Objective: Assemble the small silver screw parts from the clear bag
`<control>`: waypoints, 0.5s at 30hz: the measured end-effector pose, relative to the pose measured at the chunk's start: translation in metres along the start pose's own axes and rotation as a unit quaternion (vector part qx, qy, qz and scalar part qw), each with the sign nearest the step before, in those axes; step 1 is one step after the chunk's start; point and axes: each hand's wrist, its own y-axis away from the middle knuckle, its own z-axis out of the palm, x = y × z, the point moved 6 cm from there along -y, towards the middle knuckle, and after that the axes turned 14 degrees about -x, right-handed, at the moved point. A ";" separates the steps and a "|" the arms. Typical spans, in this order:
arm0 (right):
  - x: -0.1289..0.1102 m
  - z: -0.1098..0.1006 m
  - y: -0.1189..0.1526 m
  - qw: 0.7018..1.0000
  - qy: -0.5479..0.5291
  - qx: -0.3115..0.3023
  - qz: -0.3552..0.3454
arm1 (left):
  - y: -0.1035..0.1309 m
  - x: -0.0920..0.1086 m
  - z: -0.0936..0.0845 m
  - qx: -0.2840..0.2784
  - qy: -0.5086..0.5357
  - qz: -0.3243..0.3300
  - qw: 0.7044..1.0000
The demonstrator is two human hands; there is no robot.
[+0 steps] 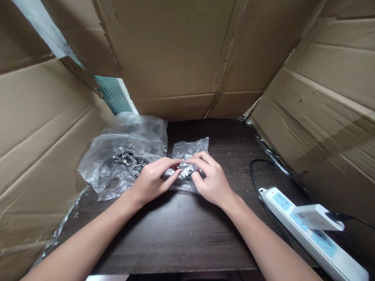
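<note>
Small shiny metal pieces [184,165] lie between my two hands, over a small clear plastic bag [190,147] on the dark table. My left hand [156,177] reaches in from the left, its fingertips closed on one small metal piece. From the right, my right hand [209,175] meets the same piece with its index fingertip, fingers curled and thumb beside more metal pieces on the bag. Left of my left hand, a pile of metal bolts [129,159] rests on a large clear plastic bag [98,166].
A white power strip [304,238] with a white plug-in adapter [315,217] and black cable [253,175] lies at the right. Cardboard walls [181,50] enclose the dark table [175,234] at the back and sides. A teal printed sheet [114,93] shows at the back left.
</note>
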 end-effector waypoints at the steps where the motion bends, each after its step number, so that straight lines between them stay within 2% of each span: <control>1: 0.001 0.002 0.000 1.000 0.012 -0.005 0.006 | 0.000 0.000 0.000 0.001 0.000 0.000 1.000; 6: 0.002 -0.002 0.000 1.000 -0.017 0.019 0.016 | 0.000 0.001 0.001 0.003 0.007 0.005 1.000; 12: -0.009 -0.010 0.001 0.996 -0.027 0.062 -0.049 | 0.000 -0.003 0.004 -0.004 0.012 0.001 1.000; 15: -0.008 -0.010 0.001 0.996 -0.025 0.072 -0.044 | 0.000 -0.003 0.004 -0.006 0.016 0.000 1.000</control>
